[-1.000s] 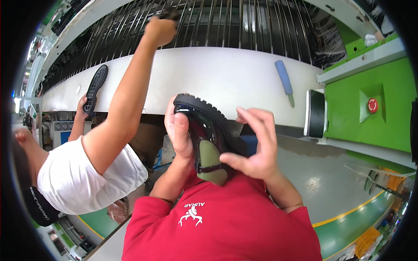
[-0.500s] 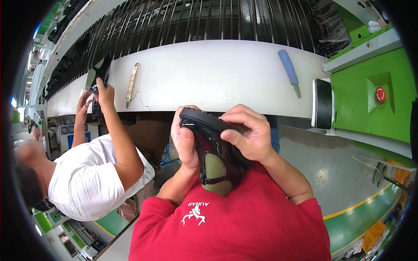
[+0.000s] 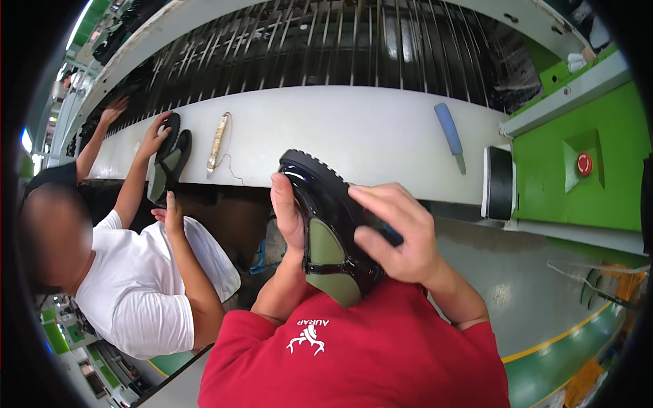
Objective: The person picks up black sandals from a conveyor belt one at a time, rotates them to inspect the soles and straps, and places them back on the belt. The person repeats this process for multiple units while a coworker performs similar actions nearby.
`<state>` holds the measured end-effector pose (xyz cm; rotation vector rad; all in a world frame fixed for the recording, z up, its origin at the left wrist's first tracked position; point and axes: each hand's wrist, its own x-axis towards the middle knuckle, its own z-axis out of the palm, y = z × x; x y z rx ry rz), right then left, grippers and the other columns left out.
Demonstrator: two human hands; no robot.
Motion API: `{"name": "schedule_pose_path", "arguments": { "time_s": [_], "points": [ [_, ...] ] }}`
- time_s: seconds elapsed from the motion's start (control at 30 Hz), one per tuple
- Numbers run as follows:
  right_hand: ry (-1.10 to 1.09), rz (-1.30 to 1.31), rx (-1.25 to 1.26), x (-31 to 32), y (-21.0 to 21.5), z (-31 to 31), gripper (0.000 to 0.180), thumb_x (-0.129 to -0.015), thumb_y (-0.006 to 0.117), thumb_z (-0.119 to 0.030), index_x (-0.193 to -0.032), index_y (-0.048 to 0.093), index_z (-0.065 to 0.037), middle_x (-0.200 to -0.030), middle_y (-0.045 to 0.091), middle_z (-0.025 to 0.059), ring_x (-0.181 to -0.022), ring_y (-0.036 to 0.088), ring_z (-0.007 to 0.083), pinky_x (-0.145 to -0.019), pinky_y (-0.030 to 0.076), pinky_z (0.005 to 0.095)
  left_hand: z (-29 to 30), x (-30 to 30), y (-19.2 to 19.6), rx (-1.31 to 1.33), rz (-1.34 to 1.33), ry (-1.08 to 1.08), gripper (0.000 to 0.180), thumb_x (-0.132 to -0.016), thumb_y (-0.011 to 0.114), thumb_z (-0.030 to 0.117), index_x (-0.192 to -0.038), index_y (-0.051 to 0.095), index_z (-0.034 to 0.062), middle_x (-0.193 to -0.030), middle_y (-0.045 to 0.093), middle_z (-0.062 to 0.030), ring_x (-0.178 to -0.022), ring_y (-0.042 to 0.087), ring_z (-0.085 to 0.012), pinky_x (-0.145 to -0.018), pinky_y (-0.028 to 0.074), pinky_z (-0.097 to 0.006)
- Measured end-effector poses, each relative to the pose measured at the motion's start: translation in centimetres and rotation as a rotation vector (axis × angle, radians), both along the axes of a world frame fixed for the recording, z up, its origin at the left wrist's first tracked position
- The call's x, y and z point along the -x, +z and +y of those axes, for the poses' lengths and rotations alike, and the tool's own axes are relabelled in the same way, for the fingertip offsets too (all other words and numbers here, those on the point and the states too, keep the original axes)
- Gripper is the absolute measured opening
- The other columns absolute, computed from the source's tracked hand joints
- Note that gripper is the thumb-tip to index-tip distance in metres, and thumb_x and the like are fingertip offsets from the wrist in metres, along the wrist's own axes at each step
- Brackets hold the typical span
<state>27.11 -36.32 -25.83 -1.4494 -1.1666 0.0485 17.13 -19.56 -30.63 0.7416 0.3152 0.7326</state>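
Observation:
A glossy black boot [image 3: 335, 228] with olive-green panels and a thick ridged sole is held up in front of my chest, toe pointing away. My left hand [image 3: 288, 221] grips it from the left side, thumb lying along the upper and the other fingers hidden behind it. At the boot's right, my right hand [image 3: 403, 234] is spread, thumb and fingers apart. Its index fingertip is at the sole's edge; whether it touches cannot be told.
Beyond the boot runs a white ledge [image 3: 326, 129] bearing a blue-handled knife [image 3: 450, 136] and a thread-wound tool [image 3: 218, 141]. Behind it are metal rollers [image 3: 326, 47]. At left, a co-worker in white handles similar footwear [image 3: 166, 166]. A green machine panel [image 3: 564, 183] with a red button stands right.
My right hand has opened and drawn back from the sole, fingers now spread. The boot has turned slightly in my left hand. The co-worker's hands and footwear have shifted nearer, another arm appearing behind.

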Motion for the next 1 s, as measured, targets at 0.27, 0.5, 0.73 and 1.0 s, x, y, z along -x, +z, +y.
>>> {"name": "schedule_pose_path", "arguments": {
  "time_s": [0.27, 0.5, 0.73, 1.0],
  "points": [
    [-0.208, -0.461, -0.034, 2.4, -3.7, -0.2, 0.062, -0.088, 0.092, -0.049, -0.142, 0.074, -0.023, -0.144, 0.066, 0.0149, -0.13, 0.066, 0.0341, -0.112, 0.05, 0.0523, 2.3, -1.6, 2.5, -0.233, 0.024, 0.202, 0.057, -0.113, 0.069, 0.054, -0.13, 0.063, 0.0004, -0.112, 0.077, -0.0115, -0.094, 0.074, -0.0171, -0.088, 0.062, -0.034],
    [-0.185, -0.426, -0.115, 0.6, -4.6, -2.2, 0.059, -0.089, 0.092, -0.033, -0.142, 0.072, -0.017, -0.149, 0.068, 0.023, -0.118, 0.069, 0.0383, -0.098, 0.056, 0.0483, 5.3, -1.8, 8.5, -0.682, 0.007, -0.195, 0.05, -0.092, 0.09, 0.008, -0.133, 0.065, -0.003, -0.122, 0.081, -0.0241, -0.11, 0.082, -0.0304, -0.1, 0.066, -0.043],
    [-0.167, -0.407, -0.074, 0.0, -4.2, -3.2, 0.064, -0.084, 0.095, -0.025, -0.142, 0.072, -0.013, -0.148, 0.069, 0.0249, -0.116, 0.07, 0.0426, -0.094, 0.06, 0.0487, 6.1, -2.5, 7.8, -0.9, 0.042, -0.198, 0.029, -0.094, 0.082, 0.004, -0.119, 0.071, -0.0047, -0.116, 0.081, -0.0299, -0.107, 0.082, -0.0335, -0.098, 0.066, -0.046],
    [-0.158, -0.295, 0.11, -6.0, 4.8, -4.1, 0.066, -0.069, 0.104, -0.012, -0.128, 0.076, -0.002, -0.124, 0.081, 0.0219, -0.11, 0.077, 0.0394, -0.097, 0.061, 0.0481, 6.3, -4.7, 3.4, -0.998, 0.182, -0.214, 0.056, -0.094, 0.088, 0.025, -0.14, 0.069, -0.0019, -0.148, 0.07, -0.02, -0.138, 0.068, -0.0307, -0.117, 0.054, -0.046]
  ]
}}
